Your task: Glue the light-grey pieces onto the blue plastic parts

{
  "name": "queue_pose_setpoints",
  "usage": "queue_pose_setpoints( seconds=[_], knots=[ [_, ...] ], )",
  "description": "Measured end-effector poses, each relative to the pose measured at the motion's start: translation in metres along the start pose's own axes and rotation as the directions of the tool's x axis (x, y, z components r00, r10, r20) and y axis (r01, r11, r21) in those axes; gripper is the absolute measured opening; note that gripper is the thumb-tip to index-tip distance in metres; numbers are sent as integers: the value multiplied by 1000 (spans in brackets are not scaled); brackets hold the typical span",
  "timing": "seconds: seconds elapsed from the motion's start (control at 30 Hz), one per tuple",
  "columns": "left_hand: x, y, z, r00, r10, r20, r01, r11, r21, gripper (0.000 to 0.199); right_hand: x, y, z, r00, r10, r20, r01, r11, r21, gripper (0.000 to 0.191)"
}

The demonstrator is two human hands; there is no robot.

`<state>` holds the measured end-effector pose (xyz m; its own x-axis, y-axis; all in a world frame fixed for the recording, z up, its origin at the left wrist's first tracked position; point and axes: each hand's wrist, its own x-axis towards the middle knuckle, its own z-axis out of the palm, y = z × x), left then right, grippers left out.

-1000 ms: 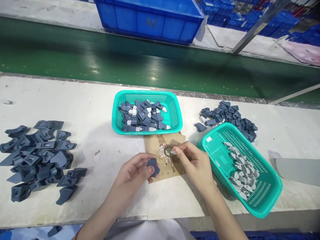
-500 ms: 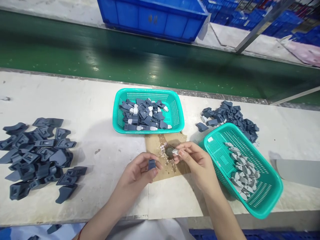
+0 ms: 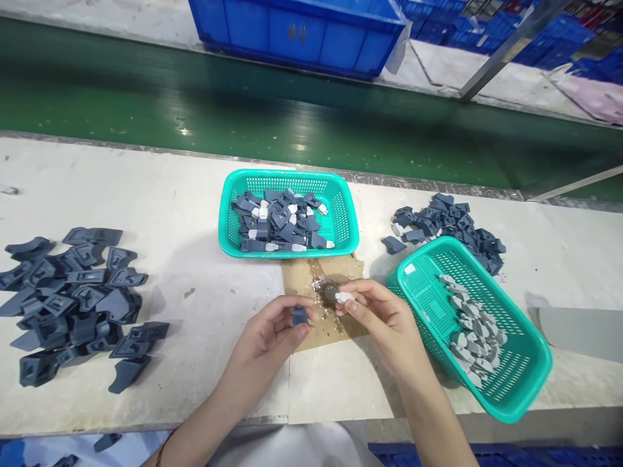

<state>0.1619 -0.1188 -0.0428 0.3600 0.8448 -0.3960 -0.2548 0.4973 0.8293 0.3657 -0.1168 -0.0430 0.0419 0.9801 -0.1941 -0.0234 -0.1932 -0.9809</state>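
Observation:
My left hand point(image 3: 278, 334) is closed on a dark blue-grey plastic piece point(image 3: 299, 316), held between thumb and fingers. Pinched in my right hand point(image 3: 377, 314) is a small white piece point(image 3: 344, 297), beside a dark round lump point(image 3: 330, 292) on brown cardboard point(image 3: 316, 335). Shiny bits lie around the lump. Behind my hands a green basket point(image 3: 289, 254) holds dark pieces, several with white ends. A second green basket point(image 3: 528, 324), to the right of my right hand, contains light grey pieces point(image 3: 479, 344).
A large pile of dark pieces point(image 3: 80, 298) lies on the table point(image 3: 195, 370) at the left. Another dark pile point(image 3: 452, 224) is behind the right basket. Past the green strip point(image 3: 243, 123) stands a blue crate point(image 3: 302, 35). A metal post point(image 3: 511, 52) rises at the back right.
The white piece has turned in my right hand and shows more fully, slightly farther right. The dark piece in my left hand has tilted and shifted slightly right.

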Motion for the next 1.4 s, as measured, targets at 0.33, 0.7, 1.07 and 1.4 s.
queue_pose_setpoints(
  seconds=[0.33,0.7,1.07,1.4],
  knots=[
    [0,1,1,999,-41,-27,42,998,39,19,1,4,1,990,-51,-130,25,980,-198,19],
    [0,0,0,999,-20,-44,26,990,142,25,9,2,0,935,-293,197,338,577,-744,24],
    [-3,-3,2,998,53,-31,-47,987,155,16,9,3,-1,900,-311,305,421,439,-794,22],
    [-2,-4,-1,996,82,31,-84,994,67,19,12,4,-1,888,-329,321,443,430,-787,23]
  ],
)
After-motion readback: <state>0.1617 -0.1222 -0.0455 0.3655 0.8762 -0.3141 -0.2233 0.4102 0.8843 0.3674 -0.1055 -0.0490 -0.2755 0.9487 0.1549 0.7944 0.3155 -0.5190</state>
